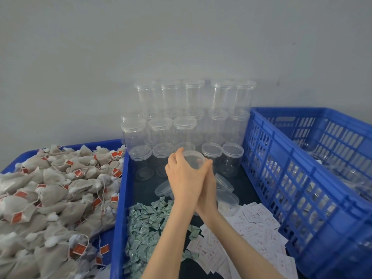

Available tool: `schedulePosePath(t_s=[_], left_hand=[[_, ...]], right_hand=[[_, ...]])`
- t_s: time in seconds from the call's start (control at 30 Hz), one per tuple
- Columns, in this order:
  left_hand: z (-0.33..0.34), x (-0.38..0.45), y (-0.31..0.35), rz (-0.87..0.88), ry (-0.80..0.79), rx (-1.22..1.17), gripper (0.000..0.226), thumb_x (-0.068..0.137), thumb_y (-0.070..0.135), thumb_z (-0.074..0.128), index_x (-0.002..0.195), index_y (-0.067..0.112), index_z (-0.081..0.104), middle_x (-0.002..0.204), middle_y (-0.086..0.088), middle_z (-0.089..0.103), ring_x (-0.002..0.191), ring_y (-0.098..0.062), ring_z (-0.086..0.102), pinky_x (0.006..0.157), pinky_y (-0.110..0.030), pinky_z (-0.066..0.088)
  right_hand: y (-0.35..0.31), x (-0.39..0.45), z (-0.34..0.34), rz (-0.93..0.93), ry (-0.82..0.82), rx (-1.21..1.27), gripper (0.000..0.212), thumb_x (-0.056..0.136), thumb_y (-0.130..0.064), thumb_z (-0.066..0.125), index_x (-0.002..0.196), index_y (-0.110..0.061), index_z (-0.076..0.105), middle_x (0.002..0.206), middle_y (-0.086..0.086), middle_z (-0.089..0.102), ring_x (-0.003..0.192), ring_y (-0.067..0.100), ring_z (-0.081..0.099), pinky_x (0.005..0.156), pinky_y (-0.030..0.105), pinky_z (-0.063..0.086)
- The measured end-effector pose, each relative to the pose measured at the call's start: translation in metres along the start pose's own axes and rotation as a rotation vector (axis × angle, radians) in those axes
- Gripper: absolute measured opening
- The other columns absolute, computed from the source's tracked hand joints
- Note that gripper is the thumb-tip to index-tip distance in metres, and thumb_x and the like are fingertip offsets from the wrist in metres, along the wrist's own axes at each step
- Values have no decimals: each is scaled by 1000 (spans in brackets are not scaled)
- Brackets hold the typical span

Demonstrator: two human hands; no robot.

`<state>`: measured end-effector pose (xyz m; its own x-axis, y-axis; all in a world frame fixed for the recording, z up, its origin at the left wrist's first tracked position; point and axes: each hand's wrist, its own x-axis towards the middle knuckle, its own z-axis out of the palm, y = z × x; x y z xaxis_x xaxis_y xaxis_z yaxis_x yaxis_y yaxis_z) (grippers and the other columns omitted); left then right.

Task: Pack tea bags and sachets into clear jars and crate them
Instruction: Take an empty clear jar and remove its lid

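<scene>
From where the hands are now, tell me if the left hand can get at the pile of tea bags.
Probably yes. The left hand grips a clear jar with the right hand, so it must let go first; the tea bags lie open to its left beyond only a low blue wall.

even diffuse light, faint shadows, soft focus throughout, wide-angle bending at edges
</scene>
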<state>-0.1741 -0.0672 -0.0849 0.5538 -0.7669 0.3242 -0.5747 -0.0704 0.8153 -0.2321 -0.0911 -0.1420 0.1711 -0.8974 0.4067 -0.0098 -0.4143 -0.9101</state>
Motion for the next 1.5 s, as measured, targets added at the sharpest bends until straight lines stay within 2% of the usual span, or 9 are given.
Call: schedulePosePath(t_s=[0.13, 0.3, 0.4, 0.57, 0.67, 0.8, 1.1, 1.33, 1.5], left_hand=[[-27, 13, -14, 23, -463, -155, 86, 84, 42, 69, 152, 26, 18, 154, -2, 22, 140, -21, 26, 107, -32, 30], [-56, 28, -33, 58, -639, 22, 98, 75, 37, 79, 151, 33, 18, 145, -6, 34, 132, -22, 37, 107, -35, 35], [-49, 25, -33, 88, -617, 93, 99, 74, 47, 76, 152, 35, 16, 154, 0, 14, 142, -23, 19, 113, -41, 28], [-21, 9, -22, 108, -292, 293, 64, 87, 57, 52, 144, 32, 38, 147, 4, 41, 133, -23, 38, 105, -46, 37], [-24, 9, -26, 70, -440, 98, 77, 84, 59, 59, 149, 32, 28, 154, 2, 29, 141, -24, 25, 113, -50, 29], [-47, 15, -36, 118, -698, 77, 93, 77, 39, 75, 151, 34, 19, 152, 1, 28, 140, -22, 25, 112, -42, 31], [-22, 6, -33, 129, -347, 270, 89, 82, 59, 60, 152, 33, 13, 157, -2, 19, 143, -24, 21, 111, -47, 27], [-42, 5, -42, 147, -693, 84, 91, 76, 40, 74, 150, 34, 21, 153, 6, 25, 141, -18, 25, 113, -44, 31], [-43, -2, -38, 65, -518, 351, 94, 71, 58, 69, 149, 35, 23, 142, -2, 33, 133, -25, 31, 106, -40, 35]], right_hand=[[12, 2, -10, -39, 82, -354, 78, 66, -27, 89, 129, -30, 42, 117, -22, 52, 107, -6, 54, 85, 6, 41], [15, -6, -19, -17, -73, -287, 95, 56, -31, 96, 134, -20, 43, 125, -11, 57, 114, 7, 56, 92, 10, 42], [16, -10, -15, 6, -178, -273, 94, 57, -28, 94, 135, -27, 41, 126, -13, 56, 115, 5, 56, 88, 7, 41], [13, -17, 1, -3, -153, -273, 84, 60, -29, 92, 126, -38, 40, 122, -15, 60, 111, 1, 59, 89, 15, 49], [18, -12, -7, -3, -165, -305, 93, 61, -33, 91, 139, -22, 40, 133, -8, 54, 120, 10, 56, 99, 31, 50], [20, -12, -18, -1, -87, -366, 97, 54, -46, 83, 137, -22, 40, 129, -7, 55, 116, 13, 56, 89, 10, 41], [20, -21, 2, 54, -227, -256, 83, 59, -34, 88, 129, -35, 43, 123, -16, 59, 112, 3, 60, 89, 22, 53], [23, -30, -11, 54, -141, -313, 88, 50, -54, 79, 128, -41, 39, 124, -18, 57, 111, -2, 56, 87, 10, 44], [21, -36, -11, 51, -128, -345, 88, 56, -45, 87, 130, -39, 40, 127, -17, 57, 115, 1, 55, 91, 26, 50]])
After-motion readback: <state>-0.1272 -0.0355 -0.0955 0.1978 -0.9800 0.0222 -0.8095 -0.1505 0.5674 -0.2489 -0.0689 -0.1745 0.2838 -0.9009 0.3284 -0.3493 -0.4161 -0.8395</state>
